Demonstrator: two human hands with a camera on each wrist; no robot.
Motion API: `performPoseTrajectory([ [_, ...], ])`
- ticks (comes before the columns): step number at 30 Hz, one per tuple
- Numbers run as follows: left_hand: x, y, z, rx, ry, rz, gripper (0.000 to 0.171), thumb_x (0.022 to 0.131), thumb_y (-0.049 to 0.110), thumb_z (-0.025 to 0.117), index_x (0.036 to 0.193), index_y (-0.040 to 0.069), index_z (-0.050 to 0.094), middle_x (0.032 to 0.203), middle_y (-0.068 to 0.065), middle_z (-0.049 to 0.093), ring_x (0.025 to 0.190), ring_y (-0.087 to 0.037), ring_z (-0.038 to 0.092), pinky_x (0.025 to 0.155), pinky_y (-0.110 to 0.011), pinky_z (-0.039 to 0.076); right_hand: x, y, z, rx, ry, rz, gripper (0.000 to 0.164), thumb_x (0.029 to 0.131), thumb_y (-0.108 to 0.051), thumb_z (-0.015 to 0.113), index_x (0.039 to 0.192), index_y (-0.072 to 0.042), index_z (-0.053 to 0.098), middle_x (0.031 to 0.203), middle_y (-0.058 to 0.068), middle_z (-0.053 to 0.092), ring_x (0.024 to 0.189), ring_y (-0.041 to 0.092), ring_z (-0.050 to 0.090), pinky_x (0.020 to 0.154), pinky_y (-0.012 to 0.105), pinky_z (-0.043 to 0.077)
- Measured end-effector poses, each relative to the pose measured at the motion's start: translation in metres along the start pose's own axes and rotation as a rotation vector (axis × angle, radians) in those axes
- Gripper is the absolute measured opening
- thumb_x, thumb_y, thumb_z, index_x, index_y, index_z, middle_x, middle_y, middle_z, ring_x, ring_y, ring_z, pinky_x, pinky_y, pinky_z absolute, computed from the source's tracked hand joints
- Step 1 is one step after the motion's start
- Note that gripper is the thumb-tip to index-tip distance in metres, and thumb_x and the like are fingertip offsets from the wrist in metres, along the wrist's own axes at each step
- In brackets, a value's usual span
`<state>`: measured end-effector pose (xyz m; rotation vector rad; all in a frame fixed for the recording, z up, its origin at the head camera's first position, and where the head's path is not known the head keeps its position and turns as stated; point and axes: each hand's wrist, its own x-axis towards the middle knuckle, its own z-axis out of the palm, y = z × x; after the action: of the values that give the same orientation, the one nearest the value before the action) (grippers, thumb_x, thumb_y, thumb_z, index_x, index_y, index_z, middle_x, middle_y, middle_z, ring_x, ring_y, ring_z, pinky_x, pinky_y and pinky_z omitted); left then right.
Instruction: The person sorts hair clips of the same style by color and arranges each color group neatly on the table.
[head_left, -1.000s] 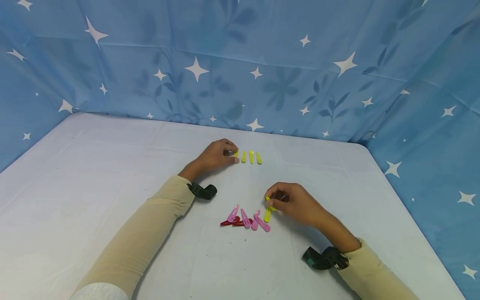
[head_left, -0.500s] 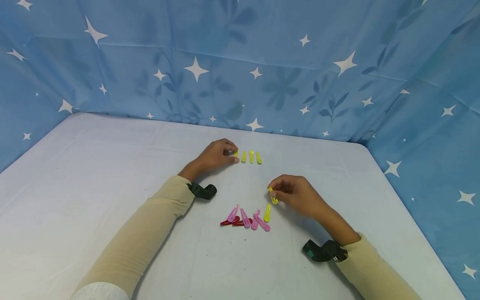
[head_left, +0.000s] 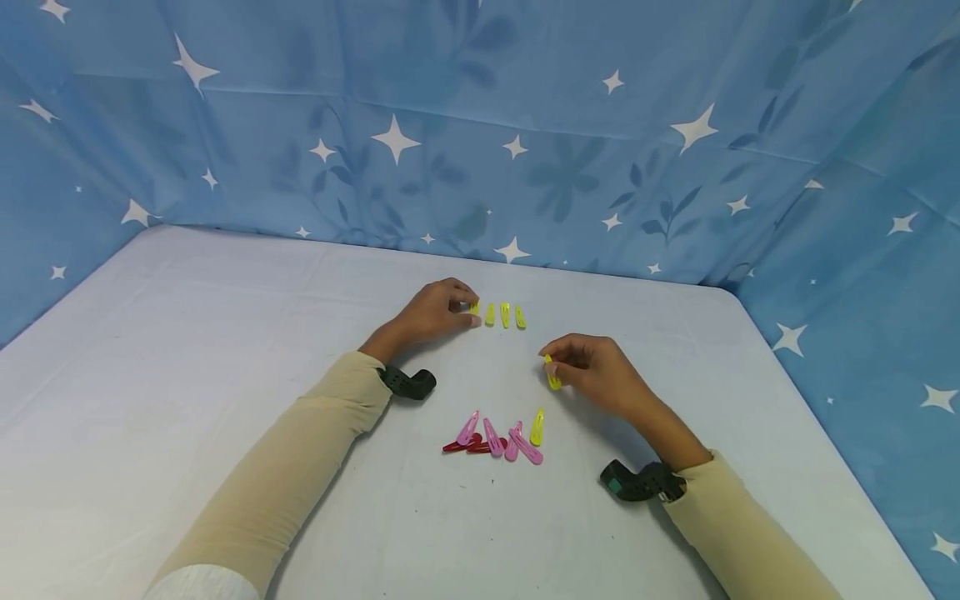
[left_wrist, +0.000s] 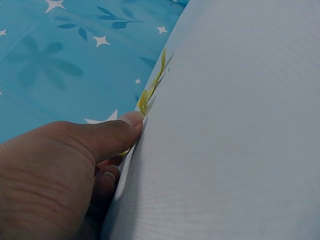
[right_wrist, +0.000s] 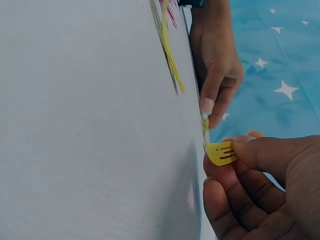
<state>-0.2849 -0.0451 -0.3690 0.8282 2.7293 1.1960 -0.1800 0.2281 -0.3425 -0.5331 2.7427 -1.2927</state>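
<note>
Head view | right hand (head_left: 600, 373): grip pinched on a slotted yellow clip (head_left: 554, 379), at its 9 o'clock | left hand (head_left: 437, 310): grip closed on the row's leftmost clip (head_left: 475, 307), at 3 o'clock

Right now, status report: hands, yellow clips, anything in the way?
Right hand pinches yellow clip. Left hand holds leftmost clip of yellow row. Another yellow clip beside pink clips. Nothing visible between right hand and row.
</note>
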Motion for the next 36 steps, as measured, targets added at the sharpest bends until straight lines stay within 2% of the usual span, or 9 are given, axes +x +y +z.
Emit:
performPoseTrajectory([
  [8, 0.0, 0.003, 0.0, -0.018, -0.01, -0.006, 0.04, 0.091, 0.02, 0.071, 0.126, 0.002, 0.065, 0.125, -0.012, 0.056, 0.106, -0.025, 0.057, 0.09, -0.037, 0.046, 0.012, 0.005, -0.005, -0.003, 0.058, 0.073, 0.02, 0.089, -0.002, 0.069, 0.109, 0.0, 0.069, 0.1, 0.013, 0.064, 0.076, 0.019, 0.067, 0.065, 0.031, 0.053],
  [17, -0.001, -0.001, 0.001, -0.011, -0.005, -0.014, 0.041, 0.091, 0.02, 0.071, 0.127, 0.002, 0.064, 0.125, -0.011, 0.056, 0.106, -0.025, 0.057, 0.091, -0.037, 0.046, 0.032, 0.009, -0.006, -0.023, 0.125, 0.054, 0.018, 0.09, -0.002, 0.067, 0.107, 0.0, 0.07, 0.092, 0.01, 0.066, 0.078, 0.022, 0.06, 0.062, 0.028, 0.048],
  [26, 0.002, -0.003, 0.003, -0.011, 0.008, -0.018, 0.038, 0.09, 0.021, 0.071, 0.125, 0.004, 0.066, 0.124, -0.009, 0.058, 0.103, -0.023, 0.057, 0.089, -0.035, 0.046, 0.052, 0.012, -0.005, -0.003, 0.155, 0.1, 0.02, 0.09, -0.003, 0.067, 0.11, 0.001, 0.069, 0.096, 0.014, 0.064, 0.081, 0.024, 0.064, 0.063, 0.03, 0.049],
  [36, 0.002, -0.001, 0.003, -0.02, 0.004, -0.015, 0.038, 0.09, 0.019, 0.071, 0.124, 0.003, 0.066, 0.124, -0.01, 0.057, 0.104, -0.023, 0.057, 0.09, -0.035, 0.046, 0.067, 0.015, -0.002, 0.041, 0.161, 0.13, 0.021, 0.091, -0.006, 0.067, 0.111, 0.001, 0.069, 0.092, 0.012, 0.064, 0.076, 0.022, 0.06, 0.063, 0.029, 0.048],
])
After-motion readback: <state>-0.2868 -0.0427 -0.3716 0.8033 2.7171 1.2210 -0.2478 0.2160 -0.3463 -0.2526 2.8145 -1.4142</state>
